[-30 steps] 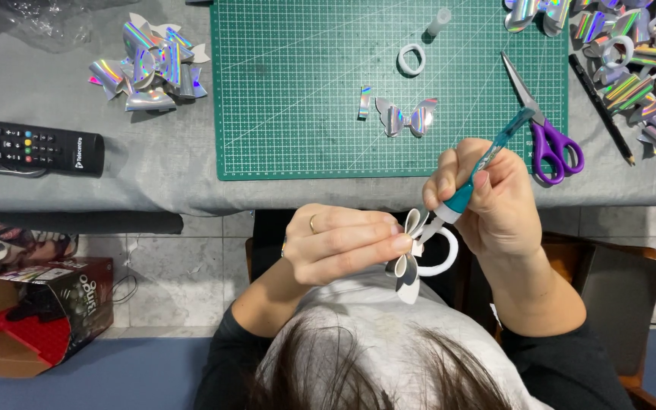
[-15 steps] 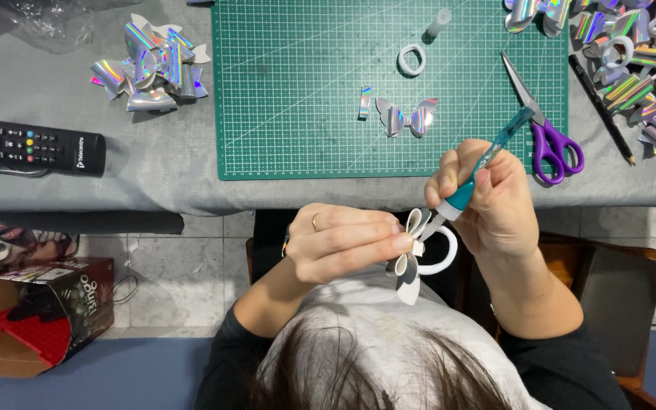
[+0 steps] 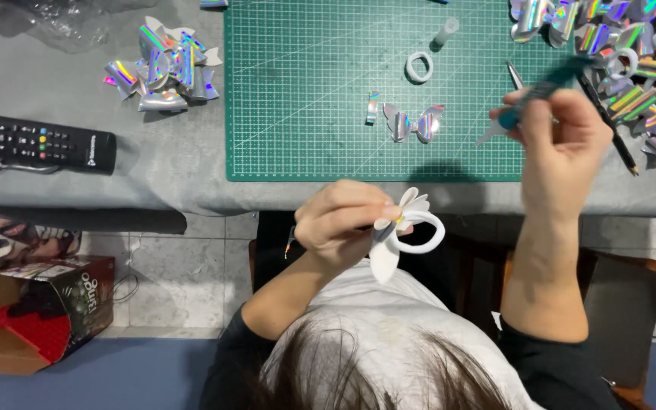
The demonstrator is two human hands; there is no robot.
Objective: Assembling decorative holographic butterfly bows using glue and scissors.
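Pinching the white bow [image 3: 395, 228] between thumb and fingertips, the left hand [image 3: 343, 224] is closed on it and holds it in the air just below the near edge of the grey table [image 3: 161, 163], above the person's lap. The bow carries a white loop on its right side and a tail that hangs down; its long axis runs roughly upright in the head view, petals toward the table, tail toward the body. The right hand [image 3: 563, 148] is closed around a teal-handled tool [image 3: 537, 91], raised over the table's near edge, to the right of and above the bow. The tool's long axis slants from upper right to lower left, so that its pale tip points down and left, toward the bow; tip and bow are apart. The left hand is therefore the one at the bow, the right hand standing clear of it. On the green cutting mat [image 3: 305, 91] lie a holographic bow [image 3: 413, 121], a short holographic strip [image 3: 373, 108] and a small white ring [image 3: 419, 67]. A black remote control [image 3: 39, 141] lies at the left.
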